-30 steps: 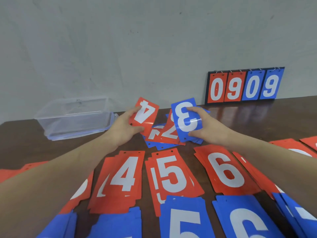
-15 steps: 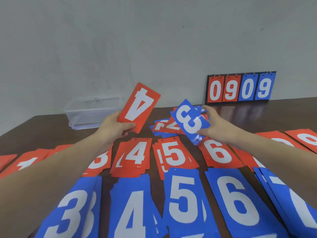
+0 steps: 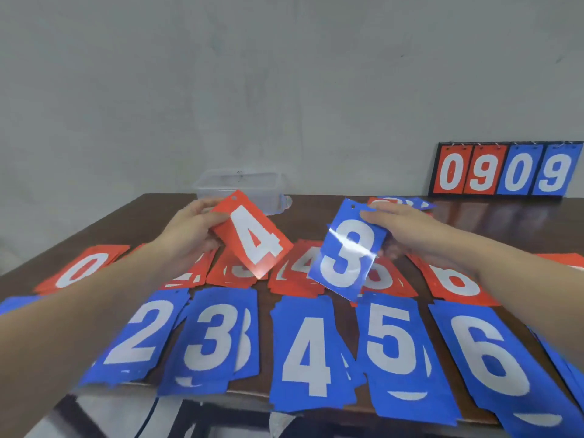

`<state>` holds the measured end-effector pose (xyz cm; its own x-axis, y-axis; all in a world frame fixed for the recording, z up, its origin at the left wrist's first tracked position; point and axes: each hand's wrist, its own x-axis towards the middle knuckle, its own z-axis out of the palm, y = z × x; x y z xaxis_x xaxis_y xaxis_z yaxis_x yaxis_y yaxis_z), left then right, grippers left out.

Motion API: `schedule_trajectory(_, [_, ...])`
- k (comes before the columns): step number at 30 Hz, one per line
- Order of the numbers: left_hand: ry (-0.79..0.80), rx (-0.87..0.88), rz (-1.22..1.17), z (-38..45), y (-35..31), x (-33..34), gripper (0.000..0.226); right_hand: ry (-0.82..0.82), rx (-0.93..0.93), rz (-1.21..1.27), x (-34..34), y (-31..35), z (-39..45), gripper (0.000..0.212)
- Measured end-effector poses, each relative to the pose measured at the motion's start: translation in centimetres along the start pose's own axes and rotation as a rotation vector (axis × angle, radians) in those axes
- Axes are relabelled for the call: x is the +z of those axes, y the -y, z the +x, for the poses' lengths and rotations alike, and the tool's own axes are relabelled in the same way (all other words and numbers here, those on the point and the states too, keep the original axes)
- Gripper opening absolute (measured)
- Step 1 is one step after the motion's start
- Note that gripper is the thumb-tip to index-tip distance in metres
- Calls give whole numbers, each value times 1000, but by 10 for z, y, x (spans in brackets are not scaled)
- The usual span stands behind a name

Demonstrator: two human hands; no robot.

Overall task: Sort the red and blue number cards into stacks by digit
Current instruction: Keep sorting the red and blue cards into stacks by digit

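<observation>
1. The worktop [image 3: 474, 222] carries two rows of sorted stacks in front of you: a red row farther out and a blue row along the near edge. I'll place everything from the blue 4 stack [image 3: 308, 352], which sits about mid-row.

2. Left of the blue 4 stack lies the blue 3 stack [image 3: 218, 339], then the blue 2 stack [image 3: 139, 336]; right of it, the blue 5 stack [image 3: 395, 343] and the blue 6 stack [image 3: 486, 355]. Just beyond the blue 4 stack is the red 4 stack [image 3: 300, 267], partly hidden by the cards you hold.

3. Your right hand [image 3: 407, 226] pinches the blue 3 card [image 3: 346, 254] by its top edge. The card hangs above and beyond the blue 4 stack, long axis near upright, leaning a little right at the top. Its home, the blue 3 stack, lies nearer you and to the left, so this hand will probably have to cross over the blue 4 stack to reach it.

4. Your left hand [image 3: 189, 229] grips the red 4 card [image 3: 251, 235] by its upper left corner, long axis slanting down to the right. Its lower end points at the red 4 stack, just right of the card; that looks like the short move, and this hand is the nearer one.

5. Unsorted cards [image 3: 401, 202] remain far beyond the blue 4 stack.
</observation>
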<state>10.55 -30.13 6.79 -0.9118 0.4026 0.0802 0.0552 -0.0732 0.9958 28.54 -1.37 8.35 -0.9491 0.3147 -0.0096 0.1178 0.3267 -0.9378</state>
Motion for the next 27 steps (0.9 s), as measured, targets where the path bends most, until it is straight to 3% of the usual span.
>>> schedule_trajectory(10, [-222, 55, -127, -28, 0, -75, 22, 270, 30, -51, 101, 12, 14, 12])
schedule_trajectory(17, [-243, 20, -42, -39, 5, -103, 32, 362, -75, -228, 161, 13, 25, 16])
schedule_trajectory(22, [-210, 12, -48, -33, 13, -100, 27, 323, -225, -524, 180, 0, 37, 26])
schedule_trajectory(27, [-164, -16, -55, -23, 21, -81, 27, 260, -313, -621, 172, -11, 44, 39])
